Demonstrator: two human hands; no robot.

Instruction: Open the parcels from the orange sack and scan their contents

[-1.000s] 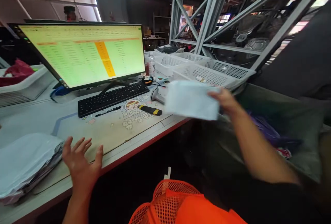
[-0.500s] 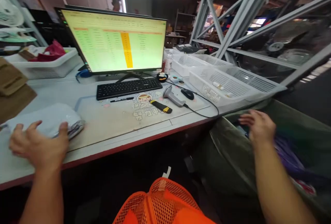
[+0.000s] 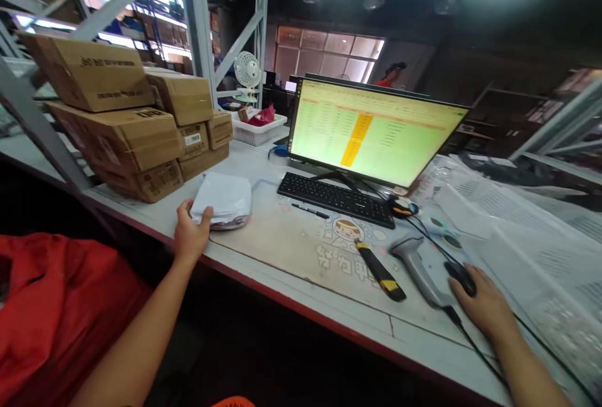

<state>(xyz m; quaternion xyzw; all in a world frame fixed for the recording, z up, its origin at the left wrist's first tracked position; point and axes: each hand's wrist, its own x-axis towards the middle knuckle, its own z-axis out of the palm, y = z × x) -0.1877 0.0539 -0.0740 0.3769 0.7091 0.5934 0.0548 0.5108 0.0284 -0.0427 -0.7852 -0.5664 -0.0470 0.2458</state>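
Observation:
My left hand [image 3: 190,231] grips the near edge of a stack of white poly mailer bags [image 3: 223,199] lying on the desk. My right hand [image 3: 484,306] rests on the desk with its fingers on a black computer mouse [image 3: 461,276]. Just left of that hand lies a grey handheld barcode scanner [image 3: 416,263], with a black and yellow utility knife [image 3: 380,261] beside it. A black keyboard [image 3: 336,199] and a black pen [image 3: 309,211] sit in front of a monitor [image 3: 376,131] showing a green spreadsheet.
Stacked cardboard boxes [image 3: 126,125] stand at the desk's left end behind a steel rack post [image 3: 42,131]. White plastic baskets [image 3: 531,231] fill the right side, and another basket [image 3: 258,131] with red cloth sits behind. A printed desk mat [image 3: 301,244] covers the middle. A person stands behind the monitor.
The view has swung left. My left hand has closed on the mailer stack. My right hand left the green bin, where it dropped a white parcel, and came onto the mouse.

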